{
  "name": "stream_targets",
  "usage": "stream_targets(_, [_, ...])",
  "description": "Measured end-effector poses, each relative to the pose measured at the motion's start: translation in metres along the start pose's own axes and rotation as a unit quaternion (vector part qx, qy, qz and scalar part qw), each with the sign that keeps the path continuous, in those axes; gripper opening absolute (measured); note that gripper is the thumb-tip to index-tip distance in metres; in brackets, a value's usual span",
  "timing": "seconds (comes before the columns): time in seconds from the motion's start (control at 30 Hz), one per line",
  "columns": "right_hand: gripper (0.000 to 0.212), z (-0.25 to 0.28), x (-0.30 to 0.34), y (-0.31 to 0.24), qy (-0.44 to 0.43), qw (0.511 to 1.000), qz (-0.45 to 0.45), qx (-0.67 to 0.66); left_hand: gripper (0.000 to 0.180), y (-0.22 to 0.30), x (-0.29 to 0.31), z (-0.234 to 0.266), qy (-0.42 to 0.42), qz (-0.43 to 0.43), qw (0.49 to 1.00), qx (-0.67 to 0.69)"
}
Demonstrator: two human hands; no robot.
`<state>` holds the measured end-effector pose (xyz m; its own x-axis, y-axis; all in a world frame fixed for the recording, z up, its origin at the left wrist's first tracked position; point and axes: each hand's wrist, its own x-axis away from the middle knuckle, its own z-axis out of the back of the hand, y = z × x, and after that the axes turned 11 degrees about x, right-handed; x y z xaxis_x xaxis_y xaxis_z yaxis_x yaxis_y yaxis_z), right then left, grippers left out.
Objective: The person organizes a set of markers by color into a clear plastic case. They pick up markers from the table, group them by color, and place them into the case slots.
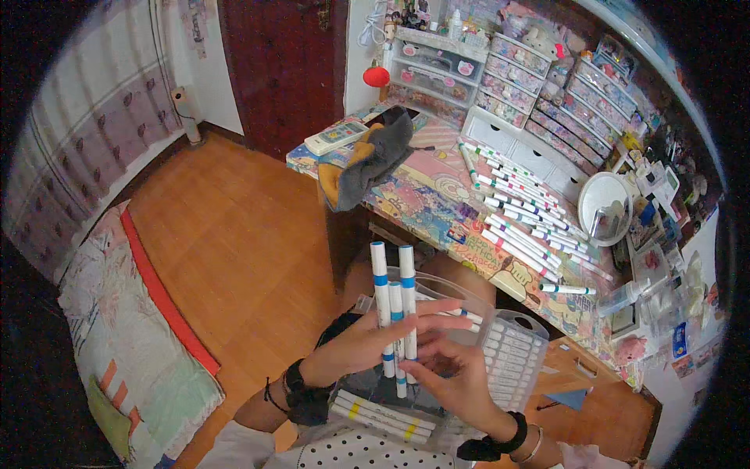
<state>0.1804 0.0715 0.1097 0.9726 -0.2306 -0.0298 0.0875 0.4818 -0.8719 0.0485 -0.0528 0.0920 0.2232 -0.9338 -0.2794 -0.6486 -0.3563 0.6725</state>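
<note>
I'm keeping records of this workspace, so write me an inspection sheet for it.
Surface: desk with a colourful patterned cover
Job's things: three white markers with blue bands, held nearly upright; translucent case on the lap, more markers inside
Clutter: loose white markers spread on the desk; remote control; grey-and-yellow cloth item hanging over the desk's edge
Hands: left hand holds the three markers; right hand at their lower ends, grip unclear
Cables: white cord by the wall
Surroundings: dark red door, wooden floor, bedding at left
</note>
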Motion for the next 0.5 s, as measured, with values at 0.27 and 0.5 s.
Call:
stream_targets(0.27, [0.017, -0.0056, -0.0009, 0.0026, 0.032, 0.999, 0.025, -0.025, 0.065, -0.0005, -0.0027, -0.0026, 0.011, 0.003, 1.0, -0.012])
stream_targets(0.5, [0.015, -0.0041, -0.0014, 0.0025, 0.022, 1.0, 0.015, -0.003, 0.065, 0.0029, -0.0001, -0.0046, 0.025, 0.021, 0.999, -0.029])
